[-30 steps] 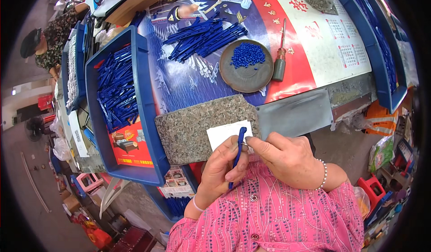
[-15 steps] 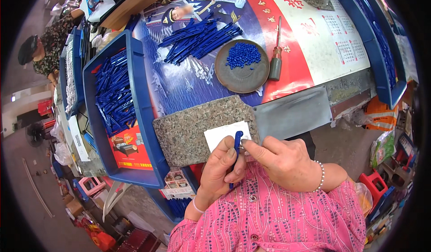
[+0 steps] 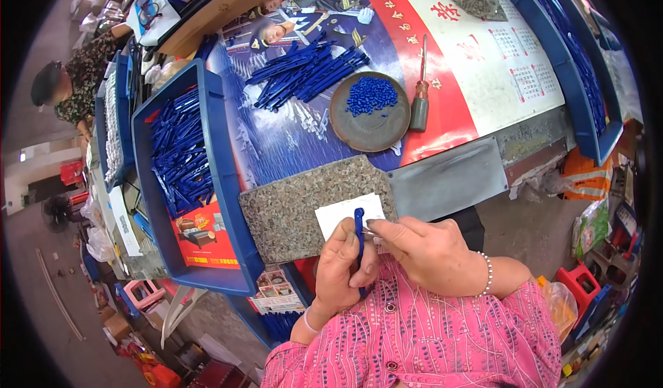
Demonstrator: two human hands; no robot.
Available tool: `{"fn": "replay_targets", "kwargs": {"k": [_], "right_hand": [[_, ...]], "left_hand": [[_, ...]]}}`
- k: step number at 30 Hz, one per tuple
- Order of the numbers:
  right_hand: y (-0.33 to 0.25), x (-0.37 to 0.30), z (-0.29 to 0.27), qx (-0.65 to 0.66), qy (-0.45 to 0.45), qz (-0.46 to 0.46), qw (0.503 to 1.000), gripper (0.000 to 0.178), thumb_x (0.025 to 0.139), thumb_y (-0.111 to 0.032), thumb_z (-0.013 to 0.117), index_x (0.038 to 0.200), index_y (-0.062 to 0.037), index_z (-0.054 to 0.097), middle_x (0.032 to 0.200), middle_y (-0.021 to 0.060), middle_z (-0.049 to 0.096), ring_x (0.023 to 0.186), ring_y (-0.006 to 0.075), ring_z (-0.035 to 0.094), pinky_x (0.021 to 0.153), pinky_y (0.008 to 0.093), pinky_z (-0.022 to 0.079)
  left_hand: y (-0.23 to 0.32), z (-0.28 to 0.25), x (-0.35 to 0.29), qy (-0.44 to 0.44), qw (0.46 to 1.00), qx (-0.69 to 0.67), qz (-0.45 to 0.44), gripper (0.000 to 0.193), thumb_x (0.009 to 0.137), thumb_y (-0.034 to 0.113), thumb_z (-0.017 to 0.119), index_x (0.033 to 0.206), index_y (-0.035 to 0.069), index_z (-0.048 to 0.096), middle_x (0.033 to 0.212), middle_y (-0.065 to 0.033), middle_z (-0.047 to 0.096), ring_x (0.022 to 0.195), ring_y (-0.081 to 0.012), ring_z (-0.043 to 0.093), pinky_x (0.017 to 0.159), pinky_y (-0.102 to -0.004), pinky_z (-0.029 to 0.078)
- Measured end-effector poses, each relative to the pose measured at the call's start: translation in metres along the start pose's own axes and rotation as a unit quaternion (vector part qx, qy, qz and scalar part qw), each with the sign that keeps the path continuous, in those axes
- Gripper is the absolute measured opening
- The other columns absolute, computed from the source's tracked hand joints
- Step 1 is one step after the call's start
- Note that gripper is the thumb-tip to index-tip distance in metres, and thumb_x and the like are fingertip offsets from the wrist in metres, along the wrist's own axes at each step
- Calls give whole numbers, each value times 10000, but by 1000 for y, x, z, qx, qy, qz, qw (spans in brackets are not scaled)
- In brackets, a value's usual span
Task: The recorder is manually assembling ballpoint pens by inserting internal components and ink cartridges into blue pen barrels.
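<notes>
My left hand (image 3: 338, 263) is closed round a slim blue plastic stick (image 3: 360, 230), held nearly upright with its rounded head up. My right hand (image 3: 435, 250) meets it from the right, fingers pinched at the stick's upper part. A small thin metallic bit shows at those fingertips, too little of it to name. Both hands are just in front of a speckled stone slab (image 3: 297, 215) with a white paper pad (image 3: 331, 216) on it. Beyond the slab a round dish (image 3: 369, 136) carries many small blue pellets (image 3: 371, 96), and a pile of blue sticks (image 3: 304, 70) lies behind it.
A screwdriver (image 3: 420, 105) lies right of the dish on a printed poster. At the left a blue tray (image 3: 224, 174) holds more blue sticks; another blue tray (image 3: 577, 87) stands at the right. A grey metal plate (image 3: 449, 181) adjoins the slab. A person (image 3: 83, 77) is at the far left.
The stick's head has shifted slightly left and down and turned more edge-on. My right fingertips stay against it. The whole view has shifted a little.
</notes>
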State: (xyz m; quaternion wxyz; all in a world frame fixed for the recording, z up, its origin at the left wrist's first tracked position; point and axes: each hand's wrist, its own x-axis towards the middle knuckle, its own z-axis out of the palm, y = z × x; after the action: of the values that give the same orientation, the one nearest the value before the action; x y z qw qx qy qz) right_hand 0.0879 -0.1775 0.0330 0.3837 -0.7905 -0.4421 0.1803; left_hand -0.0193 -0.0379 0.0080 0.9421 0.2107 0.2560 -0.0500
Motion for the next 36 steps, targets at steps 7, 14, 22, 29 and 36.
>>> {"fn": "replay_targets", "kwargs": {"k": [7,14,22,29,36], "right_hand": [[-5,-3,-7,-11,-10,10,1000,387,729,-64,595,1109,-54,524,746,63,541,545,223,598,421,327,452],[-6,-3,-4,-31,13,-3,999,320,733,-65,641,1048,-70,590,697,49,517,496,193,553,395,310,405],[-6,-3,-4,-33,12,4,999,335,720,-59,638,1052,-61,591,698,54,522,502,196,562,401,316,416],[-5,-2,-2,-38,22,16,999,262,745,-58,635,1003,-27,597,692,64,545,519,196,576,405,305,415],[2,-5,6,-4,37,-1,999,217,748,-39,644,959,-11,603,695,73,576,531,196,582,421,295,411]], "left_hand": [[5,1,-1,6,996,-84,-6,194,980,226,376,1028,64,470,633,-41,455,373,-46,290,365,-196,255],[5,7,-2,28,999,11,22,160,967,221,409,1005,74,460,643,-51,482,389,-52,308,376,-192,267],[1,11,-5,39,991,107,77,73,944,136,419,948,64,427,685,-71,540,425,-62,359,402,-182,292],[-4,12,-6,63,947,287,133,62,941,67,427,980,20,416,717,-66,557,469,-47,396,426,-166,301],[4,13,-7,31,982,179,54,64,954,92,425,979,35,409,701,-49,517,470,-40,344,418,-172,276]]}}
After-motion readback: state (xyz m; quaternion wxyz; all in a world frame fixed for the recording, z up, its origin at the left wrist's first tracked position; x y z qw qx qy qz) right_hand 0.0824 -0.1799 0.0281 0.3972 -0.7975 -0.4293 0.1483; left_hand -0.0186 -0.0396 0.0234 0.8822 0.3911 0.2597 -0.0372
